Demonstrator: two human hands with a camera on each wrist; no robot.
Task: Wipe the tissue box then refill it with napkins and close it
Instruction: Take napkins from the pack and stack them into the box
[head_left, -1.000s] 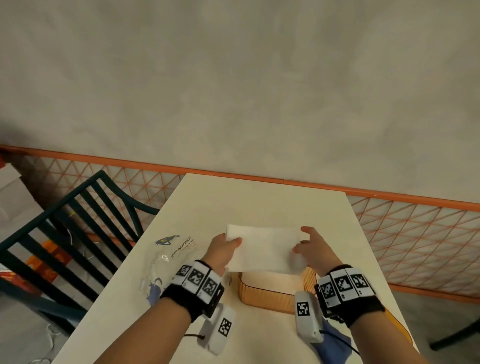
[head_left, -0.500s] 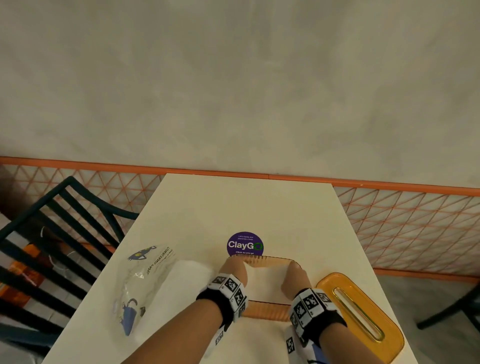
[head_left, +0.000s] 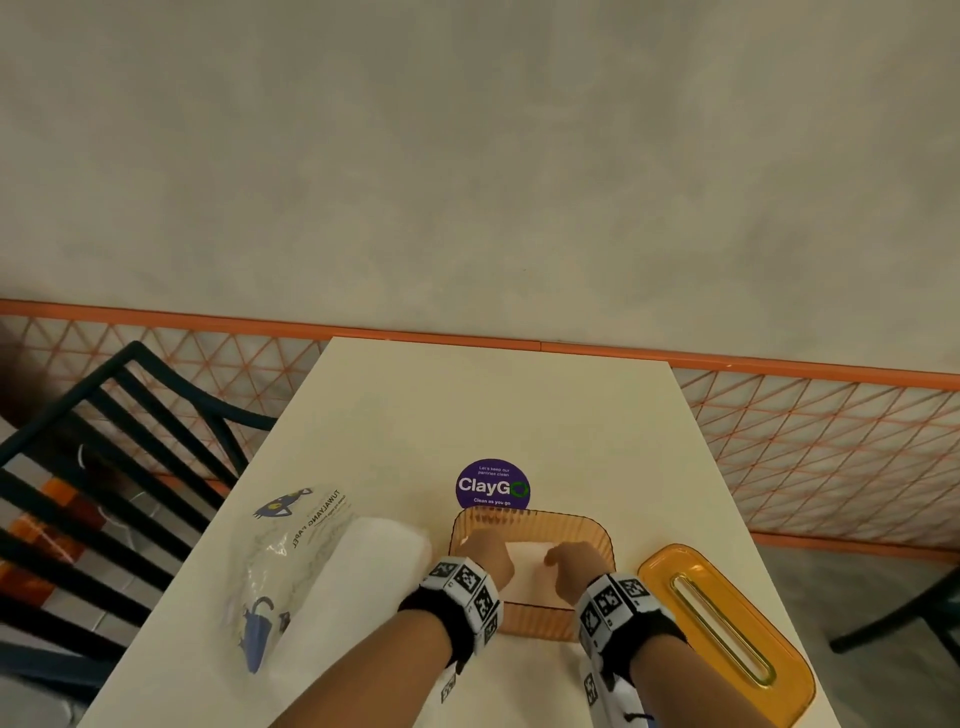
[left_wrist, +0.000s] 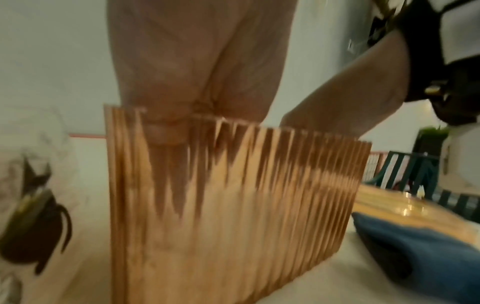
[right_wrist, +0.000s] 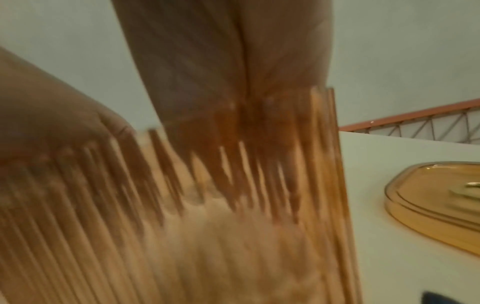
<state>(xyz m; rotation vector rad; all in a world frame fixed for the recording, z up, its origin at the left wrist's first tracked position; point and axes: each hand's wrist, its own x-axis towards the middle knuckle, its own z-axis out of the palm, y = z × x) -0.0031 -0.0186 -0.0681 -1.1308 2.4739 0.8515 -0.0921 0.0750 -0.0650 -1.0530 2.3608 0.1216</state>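
While napkins (head_left: 527, 558) fill box (head_left: 530, 621), hands press.

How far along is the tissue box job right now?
Mostly refilled, not closed. The tissue box stands open with white napkins inside. Both the left hand and the right hand reach into it onto the stack; their grip is hidden. The lid lies on the table to the right, not yet fitted. A blue cloth lies nearby; wiping can't be confirmed.
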